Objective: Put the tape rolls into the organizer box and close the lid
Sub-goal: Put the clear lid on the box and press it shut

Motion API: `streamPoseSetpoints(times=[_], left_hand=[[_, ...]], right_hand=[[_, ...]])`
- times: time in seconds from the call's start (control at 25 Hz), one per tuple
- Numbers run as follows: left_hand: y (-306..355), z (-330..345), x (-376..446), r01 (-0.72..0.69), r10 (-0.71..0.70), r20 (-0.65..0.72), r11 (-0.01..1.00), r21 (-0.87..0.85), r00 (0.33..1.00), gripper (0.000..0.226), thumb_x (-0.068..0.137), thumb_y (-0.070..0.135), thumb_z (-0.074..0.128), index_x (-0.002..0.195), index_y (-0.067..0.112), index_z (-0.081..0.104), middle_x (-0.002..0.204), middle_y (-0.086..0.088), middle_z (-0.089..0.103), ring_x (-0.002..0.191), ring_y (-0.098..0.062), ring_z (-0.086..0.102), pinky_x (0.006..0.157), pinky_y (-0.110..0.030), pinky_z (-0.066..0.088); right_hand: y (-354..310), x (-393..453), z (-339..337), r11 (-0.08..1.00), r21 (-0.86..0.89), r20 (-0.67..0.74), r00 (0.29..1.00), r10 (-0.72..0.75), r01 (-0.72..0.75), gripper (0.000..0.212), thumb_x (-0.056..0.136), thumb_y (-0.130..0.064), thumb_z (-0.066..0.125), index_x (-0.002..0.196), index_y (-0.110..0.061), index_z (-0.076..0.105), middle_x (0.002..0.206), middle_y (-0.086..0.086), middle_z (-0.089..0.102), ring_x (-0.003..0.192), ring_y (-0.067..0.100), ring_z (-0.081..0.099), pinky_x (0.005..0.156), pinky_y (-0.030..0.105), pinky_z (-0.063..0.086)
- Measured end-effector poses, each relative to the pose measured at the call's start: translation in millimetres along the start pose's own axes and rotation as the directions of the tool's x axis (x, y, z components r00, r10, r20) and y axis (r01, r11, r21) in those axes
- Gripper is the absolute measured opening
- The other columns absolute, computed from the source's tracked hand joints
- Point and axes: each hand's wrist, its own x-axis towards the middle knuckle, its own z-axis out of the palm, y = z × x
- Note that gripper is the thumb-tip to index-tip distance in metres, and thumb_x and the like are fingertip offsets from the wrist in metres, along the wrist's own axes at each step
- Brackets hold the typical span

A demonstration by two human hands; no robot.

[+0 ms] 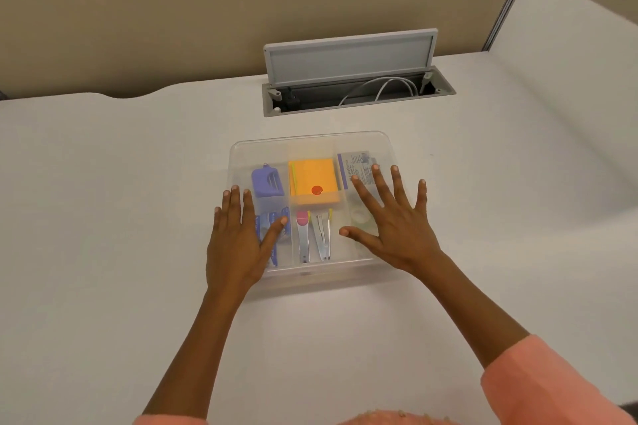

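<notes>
A clear plastic organizer box [312, 141] sits mid-table with its clear lid lying flat on top. Through the lid I see a clear tape roll [360, 217] in the front right compartment, partly under my right hand. My left hand [238, 238] lies flat on the lid's front left part, fingers spread. On the lid's right side my right hand [393, 221] rests palm down with its fingers apart. Neither hand holds anything.
Inside the box are orange sticky notes [312, 179], a purple sharpener-like item [266, 179], blue staple boxes [276, 228], metal clips [314, 235] and a printed card [355, 162]. An open cable hatch [352, 90] lies behind the box. A beige partition stands at the back.
</notes>
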Motion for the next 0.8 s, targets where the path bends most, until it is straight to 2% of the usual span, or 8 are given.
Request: streamPoseSetpoints(times=[0.08,0.2,0.32,0.44,0.56,0.64,0.72,0.8], left_hand=[[0,2,0,0.0,-0.001,0.004,1.0,0.01,1.0,0.089,0.077,0.07,0.02,0.145,0.017,0.002,0.158,-0.007,0.004,0.146,-0.021,0.002,0.113,-0.032,0.002],[3,-1,-1,-0.013,0.013,0.008,1.0,0.019,1.0,0.102,0.067,0.084,0.001,0.145,0.019,-0.003,0.158,-0.008,0.003,0.146,-0.023,0.002,0.113,-0.034,0.004],[4,-8,1,-0.024,0.023,0.026,1.0,0.021,0.999,0.111,0.055,0.089,-0.007,0.145,0.023,0.002,0.158,-0.01,0.008,0.145,-0.028,0.009,0.116,-0.044,0.015],[6,-12,19,0.01,-0.011,0.022,0.998,0.058,1.0,0.095,0.067,0.081,0.009,0.143,0.026,0.017,0.155,-0.015,0.017,0.141,-0.034,0.017,0.112,-0.055,0.018],[13,-19,59,0.002,-0.005,-0.087,0.999,-0.036,0.996,0.082,0.074,0.069,0.027,0.141,0.021,0.028,0.155,-0.015,0.016,0.143,-0.034,0.015,0.114,-0.056,0.01],[15,-23,85,-0.033,0.031,-0.088,0.999,-0.02,0.996,0.095,0.07,0.08,0.014,0.143,0.019,0.022,0.157,-0.013,0.007,0.145,-0.031,0.006,0.117,-0.051,0.002],[11,-22,104,-0.048,0.048,-0.033,0.999,0.023,0.998,0.119,0.052,0.089,-0.01,0.145,0.019,0.011,0.157,-0.012,-0.001,0.145,-0.03,-0.002,0.117,-0.047,-0.003],[8,-16,111,-0.055,0.053,0.033,0.996,0.067,0.998,0.128,0.041,0.09,-0.021,0.145,0.02,0.004,0.157,-0.011,-0.005,0.145,-0.029,-0.004,0.117,-0.047,-0.003]], right_hand=[[0,1,1,1.0,0.011,0.013,1.0,-0.013,0.013,0.088,0.064,-0.086,-0.006,0.138,-0.041,-0.024,0.158,0.002,-0.015,0.144,0.028,-0.018,0.114,0.065,-0.002],[1,1,-1,0.999,0.039,0.033,0.999,-0.021,0.019,0.092,0.062,-0.086,-0.008,0.139,-0.038,-0.023,0.157,0.003,-0.018,0.143,0.027,-0.02,0.117,0.06,-0.001],[1,2,-3,0.997,0.071,0.043,0.999,-0.018,0.015,0.094,0.058,-0.088,-0.008,0.135,-0.038,-0.028,0.157,0.003,-0.021,0.142,0.026,-0.024,0.118,0.056,-0.007],[7,17,-7,0.976,0.215,0.042,0.999,0.015,-0.024,0.094,0.057,-0.091,-0.003,0.136,-0.042,-0.023,0.158,0.002,-0.016,0.143,0.026,-0.021,0.118,0.05,-0.008],[19,60,-17,0.967,0.249,-0.003,0.999,0.047,-0.045,0.096,0.064,-0.086,0.005,0.145,-0.034,0.0,0.159,0.006,-0.007,0.145,0.029,-0.013,0.118,0.049,-0.005],[24,89,-22,0.966,0.257,0.003,0.999,0.043,-0.042,0.098,0.063,-0.084,0.005,0.146,-0.031,0.006,0.159,0.007,-0.005,0.145,0.03,-0.01,0.118,0.049,-0.003],[26,107,-20,0.97,0.243,0.025,1.0,0.004,-0.01,0.11,0.054,-0.089,-0.006,0.146,-0.03,0.004,0.159,0.008,-0.005,0.145,0.03,-0.01,0.119,0.049,-0.001],[28,113,-12,0.977,0.214,0.047,0.998,-0.032,0.021,0.115,0.048,-0.092,-0.011,0.146,-0.031,0.0,0.159,0.008,-0.005,0.145,0.03,-0.009,0.119,0.049,-0.001]])
